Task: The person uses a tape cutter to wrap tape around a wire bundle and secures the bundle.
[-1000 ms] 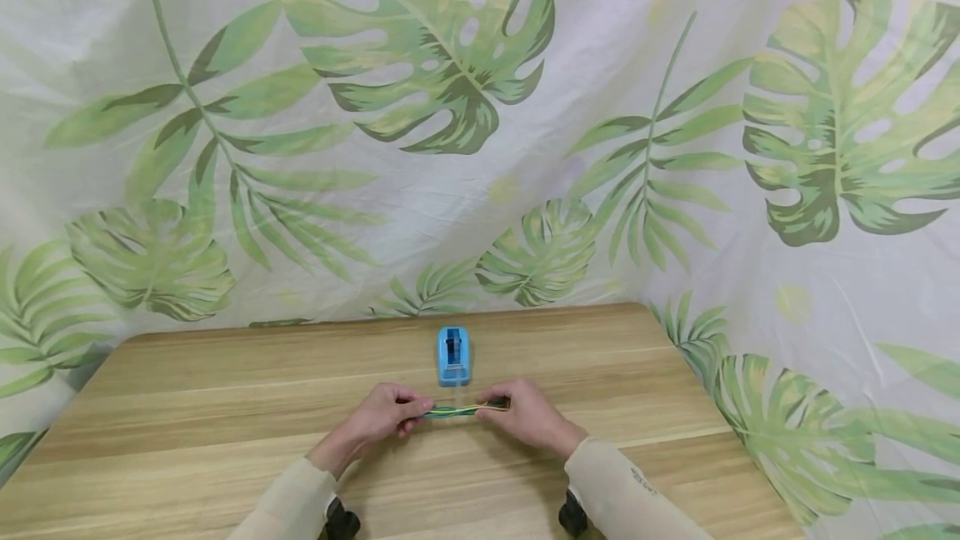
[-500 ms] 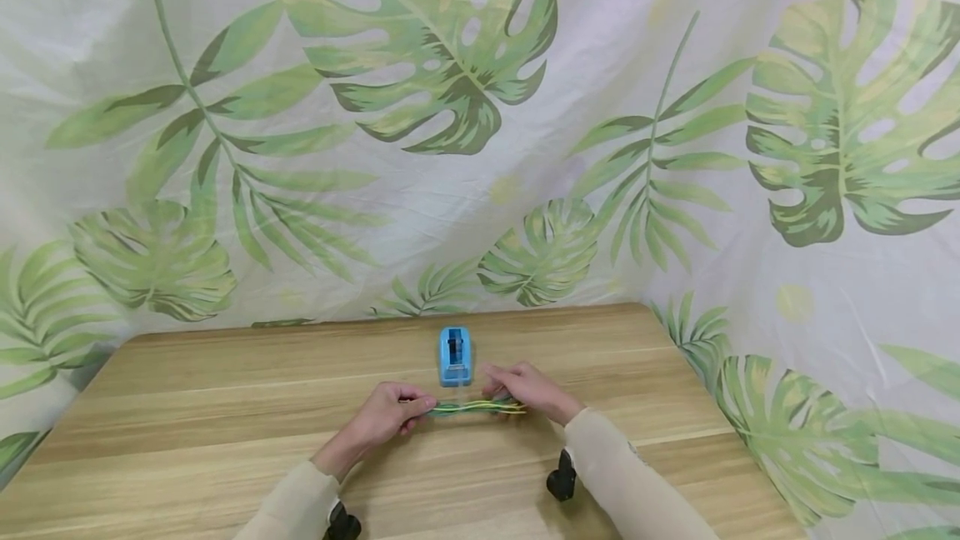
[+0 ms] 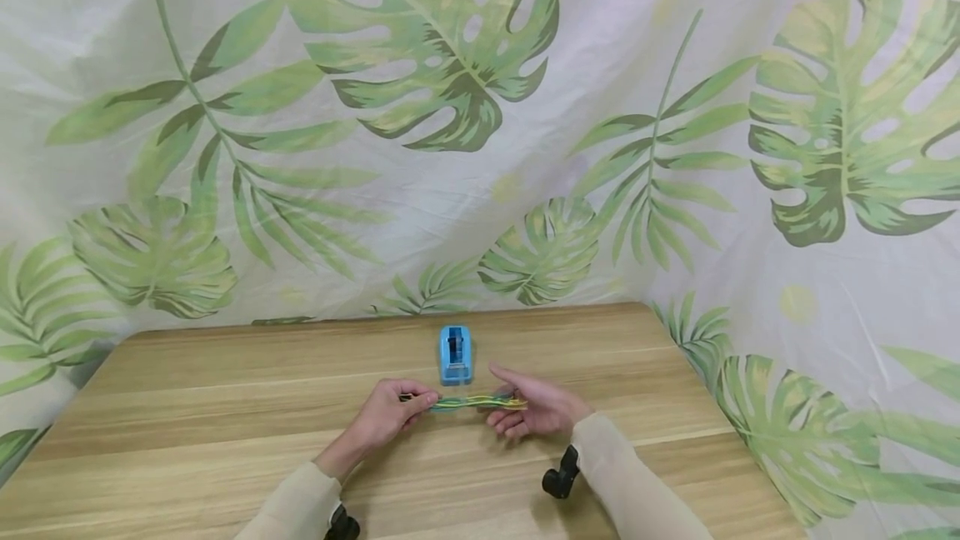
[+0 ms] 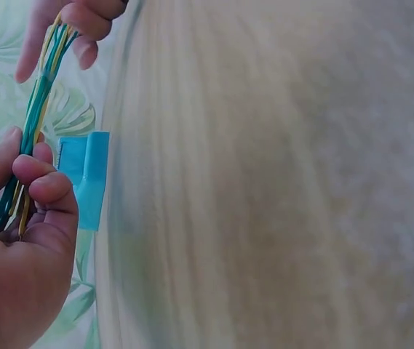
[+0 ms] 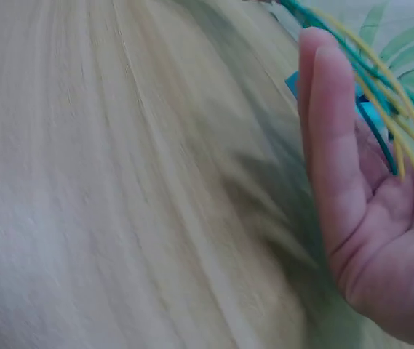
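Observation:
My left hand pinches one end of a bundle of thin green and yellow wires, held level above the table. My right hand is spread at the other end, thumb apart from the fingers. In the right wrist view the loose wire ends lie over the palm, and the fingers are not curled round them. Just behind the bundle stands a blue tape dispenser. A faint clear strip, seemingly tape, runs from it to the wires. The left wrist view shows the dispenser's side.
A wooden table lies under both hands. Behind it and at the right hangs a leaf-patterned cloth. A black wrist mount hangs under the right sleeve, and another black mount sits by the left one.
My right hand has let go of the wires' right end and turned over, its fingers now spread beside the ends. My left hand keeps its pinch almost in place.

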A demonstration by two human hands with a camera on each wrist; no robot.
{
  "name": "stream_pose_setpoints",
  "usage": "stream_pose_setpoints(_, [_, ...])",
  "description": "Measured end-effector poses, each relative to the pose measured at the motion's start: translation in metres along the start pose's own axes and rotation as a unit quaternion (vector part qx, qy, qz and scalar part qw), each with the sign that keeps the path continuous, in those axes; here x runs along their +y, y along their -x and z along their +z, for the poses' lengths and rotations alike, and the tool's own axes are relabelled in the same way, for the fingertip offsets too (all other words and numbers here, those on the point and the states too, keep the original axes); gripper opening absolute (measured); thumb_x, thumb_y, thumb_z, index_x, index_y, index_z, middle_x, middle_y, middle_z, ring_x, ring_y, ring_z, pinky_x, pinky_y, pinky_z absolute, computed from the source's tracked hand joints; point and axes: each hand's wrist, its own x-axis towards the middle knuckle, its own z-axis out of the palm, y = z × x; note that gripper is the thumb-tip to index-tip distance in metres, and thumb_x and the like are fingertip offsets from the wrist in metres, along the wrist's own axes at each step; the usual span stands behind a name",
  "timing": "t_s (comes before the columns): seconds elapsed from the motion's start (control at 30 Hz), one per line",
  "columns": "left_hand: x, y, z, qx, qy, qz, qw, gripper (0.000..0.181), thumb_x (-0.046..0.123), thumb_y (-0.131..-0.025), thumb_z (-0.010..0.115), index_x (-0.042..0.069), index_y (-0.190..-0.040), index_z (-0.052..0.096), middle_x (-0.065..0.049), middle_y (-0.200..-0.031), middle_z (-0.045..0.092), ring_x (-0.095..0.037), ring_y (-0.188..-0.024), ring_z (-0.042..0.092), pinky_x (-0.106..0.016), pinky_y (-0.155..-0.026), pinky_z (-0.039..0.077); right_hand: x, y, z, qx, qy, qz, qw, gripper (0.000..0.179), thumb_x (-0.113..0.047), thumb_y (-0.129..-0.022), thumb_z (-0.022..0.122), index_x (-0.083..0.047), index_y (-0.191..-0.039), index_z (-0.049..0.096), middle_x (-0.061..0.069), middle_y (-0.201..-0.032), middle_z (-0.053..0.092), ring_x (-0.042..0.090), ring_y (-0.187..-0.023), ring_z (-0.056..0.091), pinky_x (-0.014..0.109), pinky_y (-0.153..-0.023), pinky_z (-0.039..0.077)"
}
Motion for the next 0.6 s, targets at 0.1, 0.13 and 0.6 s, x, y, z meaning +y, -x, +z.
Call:
stream_pose_setpoints(0.1, [0.0, 0.001, 0.001, 0.001, -0.009, 0.0, 1.0, 0.017, 0.015, -0.096, 0.069, 0.0, -0.099, 0.076, -0.002, -0.063, 0.053, -0.009, -0.052, 0.042, -0.018, -0.046, 0.032, 0.003, -0.001, 0.001, -0.008, -0.014, -0.002, 0.9999, 0.067, -0.055, -0.103, 0.045, 0.007, -0.123, 0.06, 0.003, -0.08, 0.068, 0.007, -0.065, 0.065, 0.02, -0.061, 0.056])
stream_pose_setpoints(0.13, [0.0, 0.001, 0.001, 0.002, -0.011, 0.001, 0.9999, 0.016, 0.015, -0.096, 0.069, 0.0, -0.099, 0.076, -0.002, -0.063, 0.053, -0.009, -0.052, 0.042, -0.018, -0.046, 0.033, 0.003, -0.002, 0.001, -0.006, -0.016, -0.002, 0.9999, 0.066, -0.054, -0.104, 0.046, 0.008, -0.123, 0.06, 0.001, -0.078, 0.068, 0.006, -0.065, 0.065, 0.02, -0.06, 0.055])
stream_pose_setpoints(0.6, [0.002, 0.003, -0.003, 0.012, -0.017, 0.045, 0.9988, 0.014, 0.012, -0.092, 0.074, 0.002, -0.099, 0.079, -0.006, -0.076, 0.06, -0.007, -0.055, 0.044, -0.018, -0.046, 0.036, 0.004, -0.003, 0.01, 0.055, -0.054, -0.015, 0.9969, 0.036, -0.029, -0.104, 0.057, 0.005, -0.114, 0.064, -0.001, -0.071, 0.066, 0.003, -0.058, 0.063, 0.017, -0.057, 0.054])
